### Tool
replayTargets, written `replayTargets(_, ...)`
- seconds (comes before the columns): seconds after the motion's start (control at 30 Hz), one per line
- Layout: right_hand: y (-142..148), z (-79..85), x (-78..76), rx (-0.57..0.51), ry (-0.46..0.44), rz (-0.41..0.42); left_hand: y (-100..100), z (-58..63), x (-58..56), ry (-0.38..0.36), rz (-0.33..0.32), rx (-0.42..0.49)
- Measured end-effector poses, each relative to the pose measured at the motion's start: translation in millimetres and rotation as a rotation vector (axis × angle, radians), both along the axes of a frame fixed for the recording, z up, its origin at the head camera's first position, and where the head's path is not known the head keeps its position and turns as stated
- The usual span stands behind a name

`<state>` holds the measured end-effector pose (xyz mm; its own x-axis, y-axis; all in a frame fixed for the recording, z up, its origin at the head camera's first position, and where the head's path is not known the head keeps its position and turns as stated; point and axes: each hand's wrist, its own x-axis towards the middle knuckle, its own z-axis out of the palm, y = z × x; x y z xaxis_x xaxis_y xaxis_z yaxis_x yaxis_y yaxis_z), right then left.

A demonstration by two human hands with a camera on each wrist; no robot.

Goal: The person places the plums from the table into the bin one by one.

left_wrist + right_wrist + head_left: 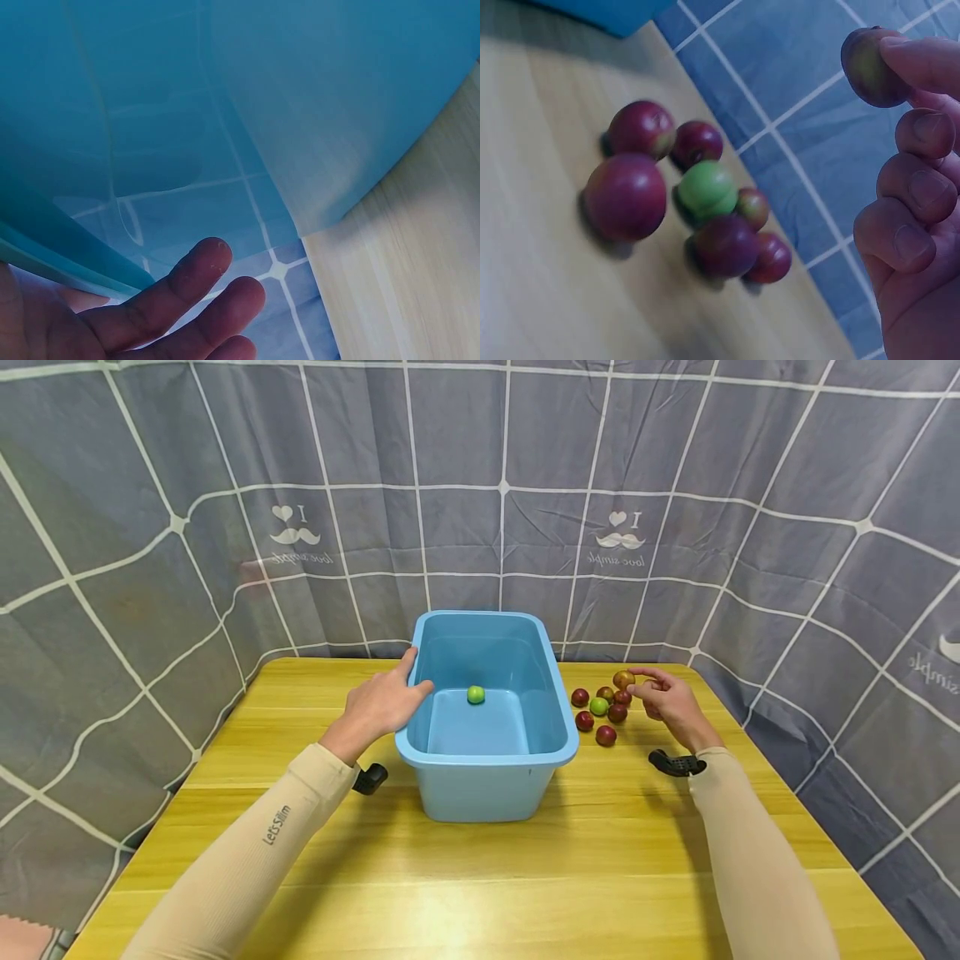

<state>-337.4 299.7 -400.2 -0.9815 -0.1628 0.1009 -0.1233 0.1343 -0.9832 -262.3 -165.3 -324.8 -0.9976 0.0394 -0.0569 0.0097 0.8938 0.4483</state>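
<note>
A blue plastic tub stands on the table, with one small green plum on its floor. My left hand holds the tub's left rim, thumb over the top edge; the left wrist view shows its fingers outside, below the rim. Between thumb and index finger, my right hand pinches a reddish-green plum, raised above the others. Below it lie several dark red plums and one green plum, grouped right of the tub. The right hand's other fingers are curled in toward the palm.
The wooden table extends in front of the tub and to both sides. A grey curtain with white grid lines hangs close behind the table's back edge and along its sides. Black wrist mounts sit under both wrists.
</note>
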Motion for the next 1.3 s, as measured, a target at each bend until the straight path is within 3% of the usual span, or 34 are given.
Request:
replayTargets(0.27,-6.9,20.0,-8.7,0.062,0.102,0.012,-0.5,1.0,1.0,0.0,-0.001,0.003)
replayTargets(0.67,-31.3,67.1,-8.7,0.155,0.193,0.041,-0.4,1.1,0.2,0.005,0.0,-0.002)
replayTargets(1.3,-65.9,114.4,-8.1,0.35,0.342,0.114,-0.6,-1.3,-1.5,0.02,-0.001,-0.012)
